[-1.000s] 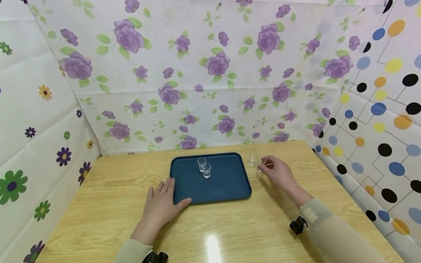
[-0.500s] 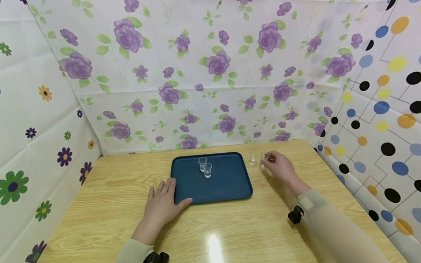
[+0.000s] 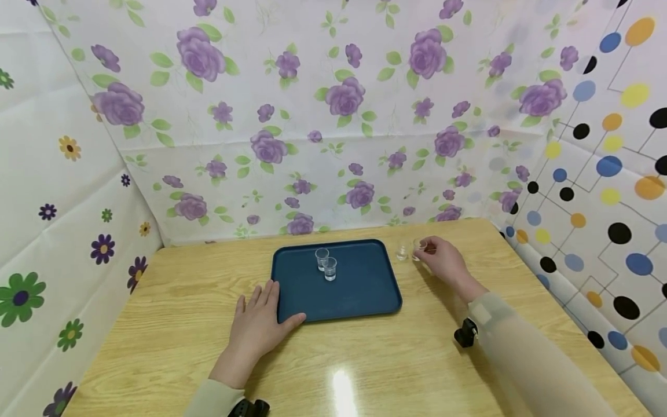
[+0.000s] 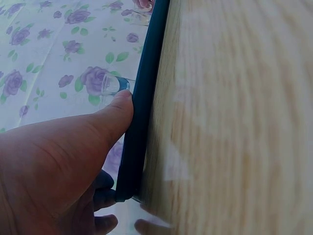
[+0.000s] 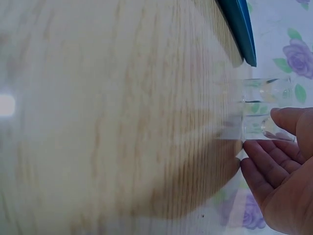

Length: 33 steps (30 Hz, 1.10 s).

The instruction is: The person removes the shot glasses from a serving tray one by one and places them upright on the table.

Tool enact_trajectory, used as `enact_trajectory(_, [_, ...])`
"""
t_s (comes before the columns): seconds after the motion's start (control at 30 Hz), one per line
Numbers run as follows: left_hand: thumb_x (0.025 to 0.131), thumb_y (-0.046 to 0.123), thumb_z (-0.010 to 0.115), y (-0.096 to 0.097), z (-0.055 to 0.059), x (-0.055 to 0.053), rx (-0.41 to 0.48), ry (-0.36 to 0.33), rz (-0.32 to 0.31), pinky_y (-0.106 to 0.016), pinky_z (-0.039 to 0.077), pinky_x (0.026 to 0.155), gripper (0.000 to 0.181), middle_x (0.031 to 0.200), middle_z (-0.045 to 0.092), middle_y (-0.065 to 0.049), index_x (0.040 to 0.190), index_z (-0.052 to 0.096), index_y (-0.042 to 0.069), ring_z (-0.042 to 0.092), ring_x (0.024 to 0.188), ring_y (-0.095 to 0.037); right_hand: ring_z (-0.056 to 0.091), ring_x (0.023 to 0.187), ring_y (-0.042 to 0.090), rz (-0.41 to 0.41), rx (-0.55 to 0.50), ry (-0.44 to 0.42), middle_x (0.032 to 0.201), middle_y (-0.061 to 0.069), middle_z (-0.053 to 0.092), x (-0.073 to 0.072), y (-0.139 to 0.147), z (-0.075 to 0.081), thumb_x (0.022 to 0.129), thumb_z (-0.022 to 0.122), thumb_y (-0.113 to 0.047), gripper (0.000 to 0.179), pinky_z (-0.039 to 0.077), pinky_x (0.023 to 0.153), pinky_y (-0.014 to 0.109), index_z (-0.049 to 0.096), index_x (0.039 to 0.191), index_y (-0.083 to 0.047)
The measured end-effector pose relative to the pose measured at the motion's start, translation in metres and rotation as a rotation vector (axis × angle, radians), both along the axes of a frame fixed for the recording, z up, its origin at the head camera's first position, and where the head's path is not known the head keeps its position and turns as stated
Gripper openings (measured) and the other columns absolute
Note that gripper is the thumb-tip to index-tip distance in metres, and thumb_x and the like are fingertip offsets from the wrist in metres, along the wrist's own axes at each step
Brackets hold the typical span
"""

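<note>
My left hand (image 3: 255, 330) rests on the near left corner of a dark blue tray (image 3: 359, 289), fingers along its left side and thumb on the front rim. Two clear shot glasses stand on the tray close together, a rear one (image 3: 321, 256) and a front one (image 3: 330, 269). Right of the tray, my right hand (image 3: 444, 259) holds a third shot glass (image 3: 416, 251) between thumb and fingers. In the right wrist view this glass (image 5: 255, 127) stands upright on the table, beside another shot glass (image 5: 266, 89). The fingers partly hide the held glass.
The wooden table (image 3: 333, 353) ends at a flowered cloth (image 3: 307, 116) behind. Cloths also hang at the left (image 3: 78, 202) and, with dots, at the right (image 3: 589, 174). The loose shot glass (image 3: 401, 252) stands between the tray and my right hand.
My right hand and its glass have shifted slightly away from me and to the right. The left hand stays on the tray corner. The whole view has shifted a little.
</note>
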<state>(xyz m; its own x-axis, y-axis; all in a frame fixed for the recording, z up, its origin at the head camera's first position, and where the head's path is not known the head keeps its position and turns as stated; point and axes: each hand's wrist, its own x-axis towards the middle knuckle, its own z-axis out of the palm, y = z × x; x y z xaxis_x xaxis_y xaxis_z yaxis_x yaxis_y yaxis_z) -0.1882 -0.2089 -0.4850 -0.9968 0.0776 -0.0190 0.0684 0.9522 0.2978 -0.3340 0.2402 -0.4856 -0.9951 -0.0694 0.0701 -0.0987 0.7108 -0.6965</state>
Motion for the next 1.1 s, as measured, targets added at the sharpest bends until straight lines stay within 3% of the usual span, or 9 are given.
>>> enact_trajectory(0.23, [0.100,0.076,0.066,0.000,0.001,-0.001,-0.008,0.008,0.000,-0.074,0.008,0.130,0.111,0.178,0.029,-0.022,0.174,0.031,0.001,0.021,0.165,-0.048,0.068,0.117,0.039,0.002,0.016,0.008,0.131,0.023,0.071,-0.001,0.000,0.002,0.112,0.070,-0.033,0.044,0.059,0.089,0.051,0.066,0.139,0.001])
enact_trajectory(0.63, [0.100,0.075,0.066,0.000,-0.001,-0.002,0.005,-0.001,0.000,-0.075,0.006,0.130,0.110,0.179,0.028,-0.022,0.174,0.031,0.002,0.021,0.165,-0.049,0.067,0.124,0.041,0.012,0.015,-0.009,0.136,0.025,0.069,0.000,0.000,-0.002,0.113,0.068,-0.033,0.051,0.059,0.095,0.055,0.062,0.148,0.003])
enact_trajectory(0.77, [0.100,0.075,0.066,0.001,-0.001,-0.002,0.006,-0.003,0.002,-0.075,0.006,0.130,0.110,0.179,0.028,-0.022,0.174,0.031,0.002,0.021,0.165,-0.049,0.065,0.128,0.042,0.014,0.018,-0.014,0.139,0.026,0.068,-0.001,0.001,-0.003,0.113,0.068,-0.033,0.058,0.057,0.102,0.058,0.056,0.155,0.005])
enact_trajectory(0.93, [0.099,0.078,0.065,0.001,-0.002,-0.002,0.007,-0.009,0.005,-0.075,0.006,0.130,0.112,0.179,0.028,-0.022,0.174,0.030,0.003,0.021,0.165,-0.049,0.059,0.140,0.046,0.025,-0.016,-0.028,0.153,0.029,0.058,0.002,0.001,-0.002,0.113,0.068,-0.034,0.074,0.052,0.111,0.062,0.040,0.167,0.006])
enact_trajectory(1.1, [0.099,0.077,0.065,0.001,-0.002,-0.002,0.007,-0.007,0.005,-0.075,0.006,0.130,0.111,0.179,0.028,-0.022,0.174,0.030,0.003,0.020,0.165,-0.049,0.040,0.156,0.049,0.035,-0.044,-0.012,0.171,0.029,0.039,0.009,0.001,0.004,0.112,0.068,-0.039,0.084,0.040,0.121,0.068,0.027,0.173,0.002])
